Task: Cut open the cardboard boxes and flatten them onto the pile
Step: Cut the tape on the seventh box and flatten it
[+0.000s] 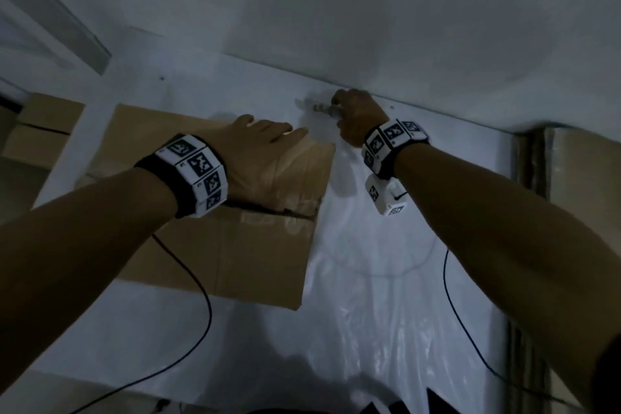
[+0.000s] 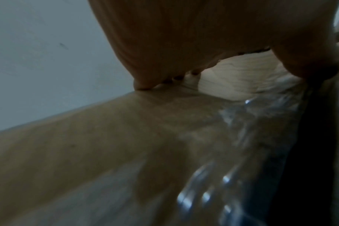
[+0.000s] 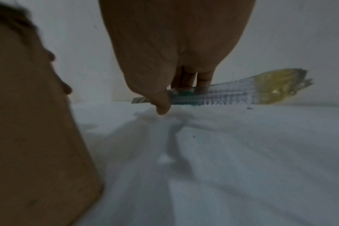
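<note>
The cardboard box (image 1: 235,239) lies on the left half of the bench (image 1: 386,329), a brown rectangular carton with matte faces and a glossy strip of clear tape running over its top. A dark, ragged slit crosses the top where the flaps meet. In the left wrist view the tape shows as crinkled, shining film over the smooth tan board.

The left hand (image 1: 258,161) lies flat on the box top, fingers straight and together, pressing the board near its far right corner. The right hand (image 1: 358,119) is at the far edge of the bench beside the wall (image 1: 369,10), its fingers curled round a utility knife (image 3: 232,93). The knife has a clear, ribbed plastic body with a yellowish rear end and a green slider inside; a short snap-off blade juts from under the thumb (image 3: 161,102). It is held level, just above the bench.

The bench is white and covered by a thin, wrinkled, shiny plastic sheet. More brown cardboard (image 1: 43,131) stands past the bench's left edge, and another stack (image 1: 584,185) rises at the right. Thin black cables (image 1: 201,282) trail from both wrists.
</note>
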### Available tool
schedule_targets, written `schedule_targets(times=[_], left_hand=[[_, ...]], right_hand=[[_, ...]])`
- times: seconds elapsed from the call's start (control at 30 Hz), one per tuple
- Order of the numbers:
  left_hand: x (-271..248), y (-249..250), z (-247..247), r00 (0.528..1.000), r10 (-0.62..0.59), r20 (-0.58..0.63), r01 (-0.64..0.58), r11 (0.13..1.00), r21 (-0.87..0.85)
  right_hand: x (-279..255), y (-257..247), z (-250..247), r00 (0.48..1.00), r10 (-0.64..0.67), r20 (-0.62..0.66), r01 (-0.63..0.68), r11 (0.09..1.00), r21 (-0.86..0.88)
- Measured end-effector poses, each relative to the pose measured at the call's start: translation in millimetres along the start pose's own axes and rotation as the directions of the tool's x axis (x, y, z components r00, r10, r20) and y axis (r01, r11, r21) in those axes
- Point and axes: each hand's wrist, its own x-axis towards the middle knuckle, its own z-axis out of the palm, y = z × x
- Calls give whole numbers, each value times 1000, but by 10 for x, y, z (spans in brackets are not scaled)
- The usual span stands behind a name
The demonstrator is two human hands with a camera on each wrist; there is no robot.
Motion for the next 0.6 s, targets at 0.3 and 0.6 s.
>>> schedule_targets(times=[0.3,0.6], left_hand=[[88,-8,-57,1000,1,-4,-1,1000,-6],[-35,86,-165,996,-78,45,79,996,-29]], right_hand=[[256,55,138,996,70,-61,-70,998,0],[-561,-385,-243,870,5,-494,217,894,391]])
